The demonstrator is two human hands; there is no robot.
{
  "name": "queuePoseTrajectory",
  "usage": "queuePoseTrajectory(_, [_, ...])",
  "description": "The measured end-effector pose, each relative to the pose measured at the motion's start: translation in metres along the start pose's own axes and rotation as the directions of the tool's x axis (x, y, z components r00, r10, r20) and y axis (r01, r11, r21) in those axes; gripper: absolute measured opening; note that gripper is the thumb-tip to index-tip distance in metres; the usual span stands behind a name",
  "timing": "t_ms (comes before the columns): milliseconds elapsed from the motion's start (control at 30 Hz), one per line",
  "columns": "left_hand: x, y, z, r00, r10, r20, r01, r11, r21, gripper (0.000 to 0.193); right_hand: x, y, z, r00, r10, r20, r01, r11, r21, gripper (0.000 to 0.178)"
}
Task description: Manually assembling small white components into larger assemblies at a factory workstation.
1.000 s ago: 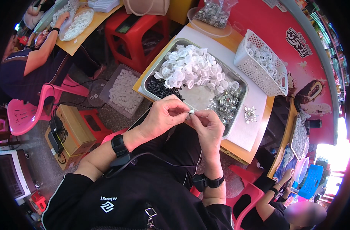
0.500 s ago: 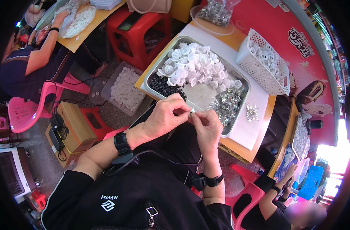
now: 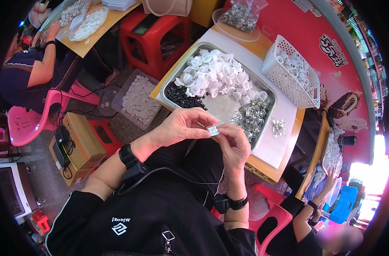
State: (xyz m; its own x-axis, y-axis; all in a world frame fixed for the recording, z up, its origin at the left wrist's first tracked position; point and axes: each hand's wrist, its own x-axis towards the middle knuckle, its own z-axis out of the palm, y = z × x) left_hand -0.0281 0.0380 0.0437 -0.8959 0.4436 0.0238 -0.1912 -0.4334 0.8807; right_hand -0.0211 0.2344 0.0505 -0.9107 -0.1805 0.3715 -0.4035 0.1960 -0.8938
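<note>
A small white plastic cap-like part (image 3: 212, 130) is pinched between my two hands, above my lap at the tray's near edge. My left hand (image 3: 182, 123) grips its left side with thumb and fingers. The fingertips of my right hand (image 3: 232, 141) close on its other side. Beyond them lies a metal tray (image 3: 222, 106) holding a heap of translucent white plastic caps (image 3: 218, 70), a pile of small black pieces (image 3: 183, 97) at its left and shiny small metal clips (image 3: 253, 117) at its right.
A white perforated basket (image 3: 291, 72) of similar parts stands right of the tray. A few metal clips (image 3: 279, 127) lie on the white sheet. A bin of white pieces (image 3: 139, 100) sits on the floor near a red stool (image 3: 154, 40). Other people work at left and lower right.
The white part has turned between my fingers, so its broad face now shows. My left hand's fingers have spread out along it, and both hands have shifted slightly.
</note>
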Motion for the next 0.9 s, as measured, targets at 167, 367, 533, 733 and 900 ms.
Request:
queuePoseTrajectory(167, [-0.003, -0.002, 0.004, 0.993, -0.113, -0.045, 0.110, 0.993, -0.048, 0.026, -0.005, -0.004, 0.006, 0.977, 0.212, 0.000, -0.211, 0.972, 0.103, 0.014])
queuePoseTrajectory(367, [-0.004, -0.016, 0.001, 0.944, -0.329, -0.029, 0.302, 0.895, -0.330, 0.029, -0.006, -0.012, 0.004, 0.949, 0.306, 0.072, -0.308, 0.951, 0.026, 0.011])
queuePoseTrajectory(533, [-0.007, -0.018, 0.008, 0.915, -0.403, -0.029, 0.358, 0.842, -0.404, 0.032, 0.001, -0.017, 0.000, 0.987, -0.069, 0.146, 0.119, 0.922, -0.368, 0.016])
queuePoseTrajectory(733, [-0.007, -0.022, 0.010, 0.925, -0.364, -0.104, 0.330, 0.911, -0.247, 0.034, 0.001, -0.015, 0.002, 0.956, -0.179, 0.234, 0.270, 0.852, -0.449, 0.019])
queuePoseTrajectory(900, [-0.009, -0.028, 0.014, 0.942, -0.272, -0.198, 0.250, 0.959, -0.130, 0.032, -0.001, -0.014, 0.008, 0.913, -0.252, 0.321, 0.389, 0.778, -0.493, 0.020])
